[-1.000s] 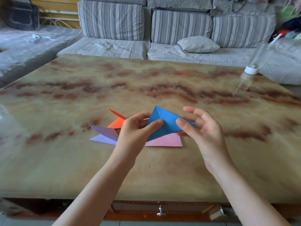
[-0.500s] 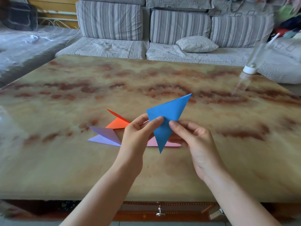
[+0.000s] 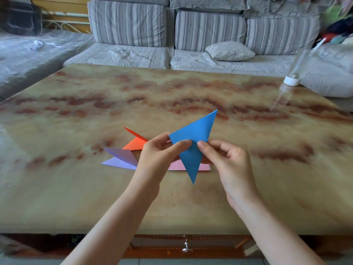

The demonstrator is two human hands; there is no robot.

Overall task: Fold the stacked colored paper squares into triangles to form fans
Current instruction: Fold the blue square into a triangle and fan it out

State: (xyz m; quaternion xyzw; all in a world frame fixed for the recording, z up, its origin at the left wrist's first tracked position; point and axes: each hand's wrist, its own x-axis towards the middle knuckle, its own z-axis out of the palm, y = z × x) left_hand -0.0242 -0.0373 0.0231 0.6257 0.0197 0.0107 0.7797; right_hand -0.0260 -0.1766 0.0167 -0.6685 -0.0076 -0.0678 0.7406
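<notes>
The blue paper triangle (image 3: 192, 157) is up off the table (image 3: 191, 207), held between both hands over the middle of it. The left hand (image 3: 158, 155) pinches the triangle's left side, thumb pressed flat on the near face and fingers curled behind. The right hand (image 3: 229, 165) pinches it from the other side in the same way, thumb in front, forefinger behind, the remaining fingers loosely curled and touching nothing. The two thumb tips sit close, with only a narrow strip of blue between them.

One sharp corner of the triangle points up and away to the right; another points down toward the near edge, hanging in front of the pink paper (image 3: 203, 166), which lies flat on the table under the hands. Left of the left hand lie a folded orange paper (image 3: 136, 143), one flap standing up, and nearer, a folded purple paper (image 3: 122, 158), its flaps parted.

The marbled tabletop runs wide to both sides of the hands and forward to its near edge. A clear bottle (image 3: 292, 73), blurred, stands at the far right corner. Beyond the far edge is a striped sofa (image 3: 126, 22).
</notes>
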